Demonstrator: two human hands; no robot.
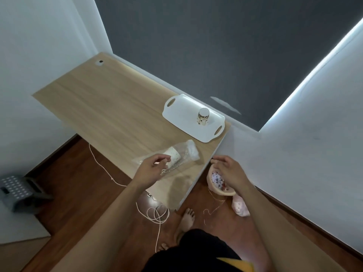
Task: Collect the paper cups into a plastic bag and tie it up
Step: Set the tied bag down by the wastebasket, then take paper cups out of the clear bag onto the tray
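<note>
Standing at the near corner of the wooden counter (110,99), the person has both hands raised over its edge, which fits a pause between loading and fetching.

The counter is mostly bare, so nothing blocks a reach across it. Toward its far right end sits a white tray (182,112) with handle slots, and on it one patterned paper cup (203,116) stands upside down, apart from the rest. It probably waits there because it has not yet been collected.

Nearer the person, the clear plastic bag (188,152) lies flat on the counter with its mouth toward the left hand, and a stack of white cups (173,157) lies on its side within it. Laid that way, the mouth stays within easy reach for another cup.

The left hand (152,169) hovers just over the bag's mouth; its grip is half curled, and it seems to pinch a fold of the plastic, though the clear film makes that hard to confirm. The right hand (228,171) hangs past the counter's right edge with a loose, empty grip, fingers slack.

Below it on the floor rests a pinkish bowl (220,183) of small bits, and a white cord (157,213) loops near the bare feet; neither lies in the path to the tray.
</note>
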